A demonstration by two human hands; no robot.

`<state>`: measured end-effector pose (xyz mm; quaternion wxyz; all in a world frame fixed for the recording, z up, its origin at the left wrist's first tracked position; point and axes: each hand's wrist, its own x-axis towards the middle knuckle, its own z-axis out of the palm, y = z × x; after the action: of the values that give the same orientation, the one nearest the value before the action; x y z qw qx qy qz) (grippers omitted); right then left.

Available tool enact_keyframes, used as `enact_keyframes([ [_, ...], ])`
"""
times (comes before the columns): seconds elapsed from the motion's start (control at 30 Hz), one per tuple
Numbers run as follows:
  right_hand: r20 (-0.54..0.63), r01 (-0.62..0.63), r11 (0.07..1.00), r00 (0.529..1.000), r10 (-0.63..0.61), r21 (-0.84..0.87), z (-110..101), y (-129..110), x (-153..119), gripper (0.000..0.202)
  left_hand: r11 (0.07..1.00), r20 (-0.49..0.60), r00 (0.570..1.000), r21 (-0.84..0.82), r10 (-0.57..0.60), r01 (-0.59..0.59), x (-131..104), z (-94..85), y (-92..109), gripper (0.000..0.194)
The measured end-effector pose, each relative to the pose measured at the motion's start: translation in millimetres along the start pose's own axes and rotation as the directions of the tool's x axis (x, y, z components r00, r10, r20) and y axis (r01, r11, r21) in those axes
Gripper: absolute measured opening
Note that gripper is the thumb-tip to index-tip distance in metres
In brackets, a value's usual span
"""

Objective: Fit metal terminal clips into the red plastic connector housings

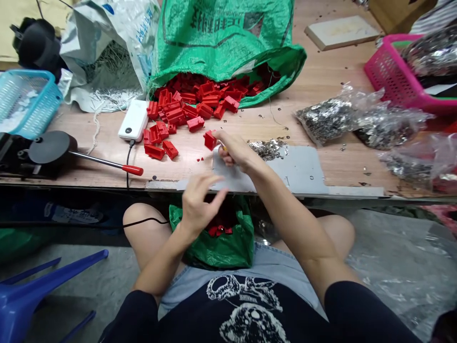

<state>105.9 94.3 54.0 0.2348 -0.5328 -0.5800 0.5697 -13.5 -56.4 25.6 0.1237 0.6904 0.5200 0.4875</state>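
My right hand [233, 151] is closed over the front of the table, with a red plastic housing [210, 140] at its fingertips. A small yellow bit shows between those fingers; what it belongs to is hidden. My left hand [200, 202] is slightly blurred and holds nothing, its thumb and fingers apart. It hovers above an open green bag [228, 252] on my lap, which has red pieces inside. Beyond my right hand lies a pile of small metal parts [267, 149] on a grey sheet [303, 166]. Loose red housings [174, 116] spill across the table left of that hand.
A large green sack [228, 43] of red housings lies open at the back. At left are a lever [103, 162] with a red grip, a white power bank [134, 120] and a blue basket [53, 102]. Bagged metal parts [324, 119] and a pink basket [385, 71] stand right.
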Motion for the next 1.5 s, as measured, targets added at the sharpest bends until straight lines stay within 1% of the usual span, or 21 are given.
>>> enact_keyframes([
  [0.03, 0.172, -0.116, 0.981, 0.981, 0.089, 0.155, -6.2, 3.3, -13.2, 0.05, 0.998, -0.101, 0.993, 0.008, -0.055, 0.056, 3.7, 0.0, -4.0, 0.039],
  [0.07, 0.332, -0.233, 0.939, 0.932, 0.142, 0.254, -11.4, 6.9, -25.5, 0.052, 0.995, -0.152, 0.984, 0.001, -0.095, 0.096, 6.9, 0.5, -7.6, 0.052],
  [0.1, 0.453, -0.332, 0.891, 0.875, 0.169, 0.309, -15.4, 10.9, -36.7, 0.053, 0.993, -0.148, 0.982, -0.023, -0.116, 0.113, 9.7, 1.6, -10.6, 0.063],
  [0.17, 0.583, -0.458, 0.822, 0.788, 0.198, 0.339, -19.8, 19.3, -55.2, 0.055, 0.991, -0.042, 0.993, -0.09, -0.107, 0.103, 14.0, 5.4, -14.1, 0.068],
  [0.23, 0.599, -0.495, 0.797, 0.77, 0.219, 0.345, -21.6, 28.1, -70.4, 0.058, 0.99, 0.062, 0.995, -0.121, -0.072, 0.079, 16.9, 10.4, -14.5, 0.058],
  [0.27, 0.573, -0.479, 0.806, 0.789, 0.222, 0.348, -22.7, 32.6, -77.6, 0.058, 0.991, 0.088, 0.994, -0.113, -0.057, 0.067, 18.0, 13.0, -14.0, 0.053],
  [0.33, 0.441, -0.374, 0.865, 0.874, 0.207, 0.335, -27.8, 42.1, -91.7, 0.057, 0.998, 0.084, 0.996, -0.042, -0.036, 0.04, 19.7, 18.2, -13.2, 0.044],
  [0.4, 0.178, -0.168, 0.961, 0.975, 0.131, 0.218, -39.7, 52.6, -104.5, 0.05, 0.996, 0.047, 0.999, 0.088, -0.025, 0.021, 20.6, 23.3, -14.0, 0.037],
  [0.43, 0.016, -0.058, 0.994, 0.998, 0.057, 0.095, -48.8, 58.5, -109.5, 0.045, 0.987, 0.036, 0.999, 0.162, -0.024, 0.018, 20.7, 25.9, -14.9, 0.036],
  [0.47, -0.139, 0.027, 0.998, 0.99, -0.035, -0.058, -59.9, 64.8, -113.0, 0.039, 0.973, 0.036, 0.999, 0.23, -0.026, 0.017, 20.5, 28.5, -16.0, 0.035],
  [0.53, -0.377, 0.076, 0.926, 0.898, -0.224, -0.369, -87.0, 78.0, -113.9, 0.026, 0.944, 0.057, 0.998, 0.328, -0.036, 0.015, 19.7, 33.5, -17.8, 0.038],
  [0.63, -0.546, -0.052, 0.792, 0.752, -0.369, -0.608, -128.7, 96.5, -100.5, 0.014, 0.925, 0.077, 0.996, 0.379, -0.049, 0.016, 18.8, 38.5, -18.2, 0.04],
  [0.67, -0.566, -0.08, 0.765, 0.722, -0.397, -0.638, -139.9, 101.4, -93.2, 0.013, 0.927, 0.077, 0.996, 0.375, -0.053, 0.02, 19.0, 39.2, -18.0, 0.04],
  [0.73, -0.546, -0.06, 0.734, 0.709, -0.446, -0.676, -155.6, 108.1, -77.5, 0.013, 0.943, 0.093, 0.994, 0.331, -0.057, 0.023, 20.5, 38.7, -18.5, 0.036],
  [0.9, -0.372, 0.109, 0.672, 0.763, -0.529, -0.732, -166.1, 112.4, -51.4, 0.015, 0.995, 0.195, 0.981, 0.089, 0.027, -0.045, 25.5, 33.4, -24.1, 0.043],
  [0.97, -0.364, 0.099, 0.655, 0.765, -0.532, -0.749, -166.9, 111.4, -50.7, 0.012, 0.998, 0.164, 0.986, 0.059, 0.013, -0.023, 24.8, 33.7, -23.0, 0.046],
  [1.03, -0.383, 0.087, 0.658, 0.754, -0.534, -0.748, -166.5, 107.9, -55.7, 0.009, 0.99, 0.058, 0.996, 0.128, -0.07, 0.062, 22.9, 37.3, -17.9, 0.043],
  [1.13, -0.434, 0.086, 0.708, 0.736, -0.519, -0.701, -157.8, 96.3, -70.6, 0.01, 0.927, -0.07, 0.981, 0.321, -0.182, 0.195, 22.0, 47.6, -8.8, 0.068],
  [1.23, -0.438, 0.139, 0.766, 0.75, -0.495, -0.628, -137.5, 79.4, -85.8, 0.014, 0.863, -0.077, 0.961, 0.426, -0.266, 0.273, 27.0, 57.2, -7.2, 0.09],
  [1.37, -0.351, 0.271, 0.802, 0.791, -0.501, -0.533, -110.8, 60.5, -94.9, 0.012, 0.848, -0.077, 0.944, 0.422, -0.321, 0.322, 36.6, 58.9, -11.9, 0.072],
  [1.5, -0.309, 0.317, 0.836, 0.823, -0.477, -0.448, -96.8, 52.0, -95.3, 0.02, 0.923, 0.025, 0.954, 0.26, -0.299, 0.283, 37.2, 47.0, -8.1, 0.051],
])
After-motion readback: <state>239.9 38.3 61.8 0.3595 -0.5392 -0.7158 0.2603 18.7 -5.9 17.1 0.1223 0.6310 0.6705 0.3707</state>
